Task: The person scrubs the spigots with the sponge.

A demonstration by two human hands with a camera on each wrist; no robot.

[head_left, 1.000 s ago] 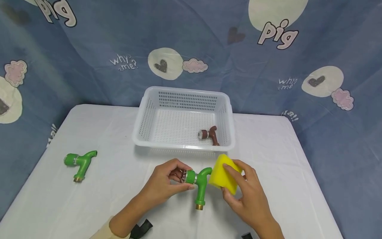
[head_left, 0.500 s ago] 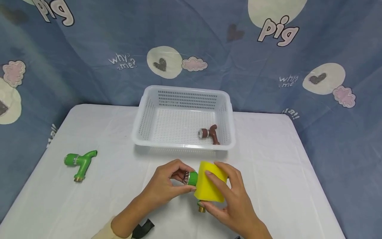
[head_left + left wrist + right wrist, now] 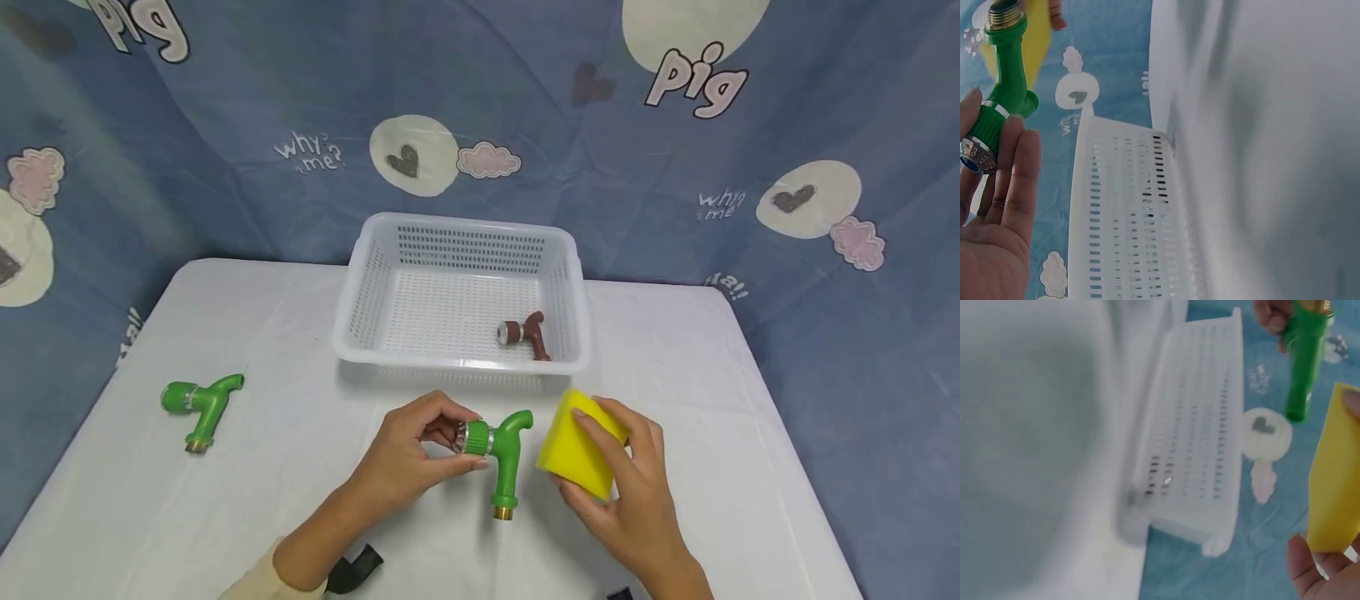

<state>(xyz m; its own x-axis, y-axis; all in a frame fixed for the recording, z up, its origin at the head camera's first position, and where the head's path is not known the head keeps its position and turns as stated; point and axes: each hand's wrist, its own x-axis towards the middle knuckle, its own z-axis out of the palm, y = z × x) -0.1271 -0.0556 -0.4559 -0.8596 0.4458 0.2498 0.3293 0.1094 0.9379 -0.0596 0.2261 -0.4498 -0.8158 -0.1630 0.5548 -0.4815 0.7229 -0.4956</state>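
My left hand (image 3: 408,446) pinches a green faucet (image 3: 507,454) by its ribbed knob end, its spout toward the right and its brass threaded end pointing down. In the left wrist view the fingers and thumb close round the knob of the faucet (image 3: 1007,81), near its silver ring. My right hand (image 3: 630,492) grips a yellow sponge (image 3: 581,442) between thumb and fingers, just right of the spout with a gap between them. The right wrist view shows the sponge (image 3: 1335,475) held by its sides, apart from the faucet (image 3: 1305,362).
A white perforated basket (image 3: 461,365) stands at the back middle of the white-covered table (image 3: 712,400). Inside it, near the right front corner, lies a brown faucet (image 3: 528,333). Another green faucet (image 3: 206,408) lies at the left. A blue printed cloth (image 3: 480,100) hangs behind.
The sponge moved left over the front of the green faucet, covering most of it, then back to the right, clear of it. The left hand kept hold of the faucet, almost still.
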